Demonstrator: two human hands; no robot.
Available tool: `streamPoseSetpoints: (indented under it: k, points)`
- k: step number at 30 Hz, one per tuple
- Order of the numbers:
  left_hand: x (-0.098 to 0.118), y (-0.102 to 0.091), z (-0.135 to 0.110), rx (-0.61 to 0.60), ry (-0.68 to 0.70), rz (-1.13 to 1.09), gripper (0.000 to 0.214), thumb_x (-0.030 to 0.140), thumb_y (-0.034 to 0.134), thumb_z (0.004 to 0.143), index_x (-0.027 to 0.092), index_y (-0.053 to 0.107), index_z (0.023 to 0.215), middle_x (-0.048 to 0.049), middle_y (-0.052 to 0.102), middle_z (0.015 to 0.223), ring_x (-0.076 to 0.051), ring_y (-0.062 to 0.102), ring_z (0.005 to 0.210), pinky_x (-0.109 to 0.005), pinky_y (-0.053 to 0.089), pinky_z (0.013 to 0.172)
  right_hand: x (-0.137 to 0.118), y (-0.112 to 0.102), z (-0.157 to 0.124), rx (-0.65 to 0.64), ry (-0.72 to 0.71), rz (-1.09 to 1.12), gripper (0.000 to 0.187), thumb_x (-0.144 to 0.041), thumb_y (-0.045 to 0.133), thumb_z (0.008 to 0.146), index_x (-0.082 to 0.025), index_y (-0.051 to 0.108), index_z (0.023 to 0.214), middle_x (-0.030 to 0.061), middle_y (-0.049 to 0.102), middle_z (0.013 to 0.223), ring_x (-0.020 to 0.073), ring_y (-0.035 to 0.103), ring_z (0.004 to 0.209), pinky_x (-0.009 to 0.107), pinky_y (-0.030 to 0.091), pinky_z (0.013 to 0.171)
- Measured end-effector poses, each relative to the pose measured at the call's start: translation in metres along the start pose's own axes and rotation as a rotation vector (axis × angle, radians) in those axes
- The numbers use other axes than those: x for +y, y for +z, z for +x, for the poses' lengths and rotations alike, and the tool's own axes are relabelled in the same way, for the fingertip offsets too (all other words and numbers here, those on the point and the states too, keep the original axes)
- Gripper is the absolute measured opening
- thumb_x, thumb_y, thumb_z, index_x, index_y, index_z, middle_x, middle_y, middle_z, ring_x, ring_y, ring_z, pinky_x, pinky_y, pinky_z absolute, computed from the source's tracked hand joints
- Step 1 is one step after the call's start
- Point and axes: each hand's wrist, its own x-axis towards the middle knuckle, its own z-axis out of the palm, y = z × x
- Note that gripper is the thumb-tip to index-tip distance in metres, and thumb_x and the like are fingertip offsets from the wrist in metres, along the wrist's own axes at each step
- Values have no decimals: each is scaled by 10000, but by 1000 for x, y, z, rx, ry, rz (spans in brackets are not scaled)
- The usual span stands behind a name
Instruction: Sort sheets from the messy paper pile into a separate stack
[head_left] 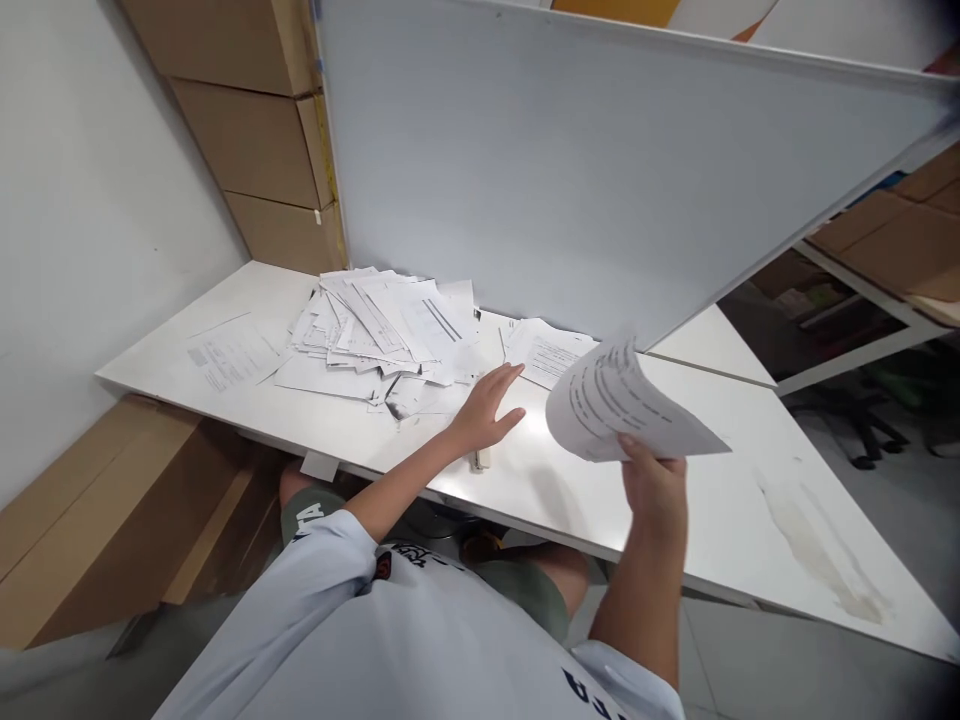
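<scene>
My right hand (651,482) is closed on a printed sheet of paper (615,405), holding it curled above the white table (735,520). My left hand (486,412) lies flat with fingers stretched out on the table, beside a loose pile of printed papers (382,335). A small white object (481,459), perhaps a stapler, peeks out under the left wrist. Another printed sheet (551,352) lies just beyond the left fingertips. A single sheet (225,355) rests at the table's far left.
A large whiteboard (585,150) leans across the back of the table. Cardboard boxes (262,140) are stacked in the corner, more cardboard (112,510) stands under the table at left. A stain (817,550) marks the table's right side. A second table (712,345) adjoins at right.
</scene>
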Motion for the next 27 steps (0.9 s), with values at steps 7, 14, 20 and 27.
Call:
streamPoseSetpoints:
  k: [7,14,20,27]
  points:
    - [33,57,12,-188,-88,-427,741,498,606,894,248,266,1503,-147,433,1492,-309,416,1384,-449,396,1107,16,-99,-47,329,122,-242,464,-399,848,481,-162,663,835,38,689,767,273,653,886,497,525,872]
    - [31,123,-21,46,25,-499,335,342,523,926,198,493,1227,-103,617,1081,-231,608,1050,-426,491,964,41,-116,-76,557,-53,-331,349,-489,700,642,-218,574,823,5,579,738,225,582,776,391,504,728]
    - [14,143,-29,79,37,-420,314,278,473,914,192,461,1216,-84,602,1026,-215,591,982,-417,505,917,54,-109,-74,579,-76,-346,299,-465,561,681,-250,483,874,-10,501,796,205,539,820,340,463,728]
    - [37,119,-21,103,26,-390,260,333,398,967,196,498,1164,-84,609,1015,-219,593,920,-392,511,840,34,-108,-73,656,-139,-259,243,-369,605,671,-255,484,848,-17,489,783,191,518,780,347,467,727]
